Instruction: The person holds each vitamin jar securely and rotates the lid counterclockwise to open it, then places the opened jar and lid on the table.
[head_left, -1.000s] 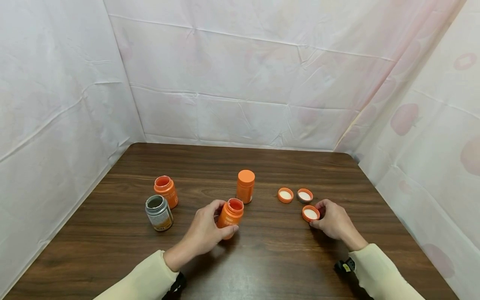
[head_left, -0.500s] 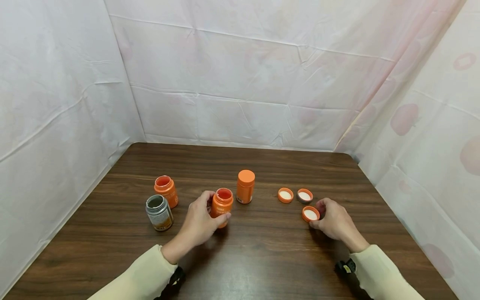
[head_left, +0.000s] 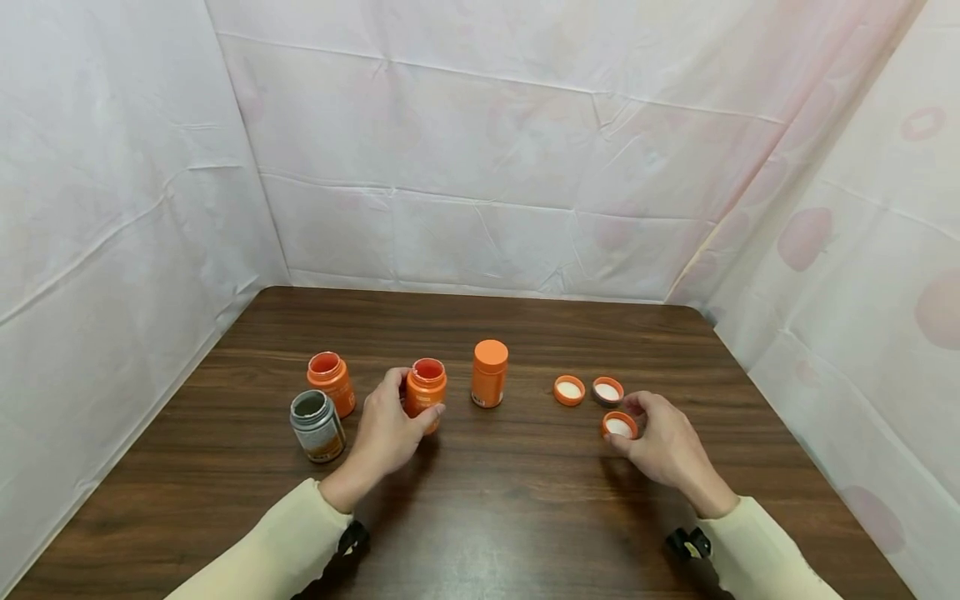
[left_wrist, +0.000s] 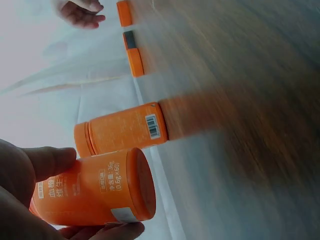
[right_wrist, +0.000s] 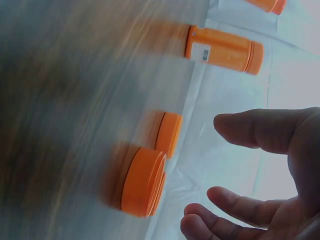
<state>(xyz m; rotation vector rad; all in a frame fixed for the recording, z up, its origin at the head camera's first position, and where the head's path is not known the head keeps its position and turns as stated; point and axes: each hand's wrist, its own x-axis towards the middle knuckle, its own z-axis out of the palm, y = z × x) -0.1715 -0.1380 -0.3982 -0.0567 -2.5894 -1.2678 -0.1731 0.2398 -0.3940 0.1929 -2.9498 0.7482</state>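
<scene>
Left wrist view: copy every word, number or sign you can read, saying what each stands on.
"净含量: 36g": orange cylindrical plastic bottle held in the left hand
"(0.6g×60)": same bottle
"血橙": same bottle
"维生": same bottle
Barcode: capped orange cylindrical plastic bottle
Other print, barcode digits: too small or blurred.

Four bottles (head_left: 489, 382), three loose caps (head_left: 569, 390), two hands (head_left: 384, 433)

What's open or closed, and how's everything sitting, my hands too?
Held orange jar: open, lifted
Left orange jar: open, upright
Gray jar: open, upright
Lidded orange jar: closed, upright
Front lid: inside up
Back left lid: inside up
Back right lid: inside up
Left hand: gripping jar
Right hand: holding nothing
</scene>
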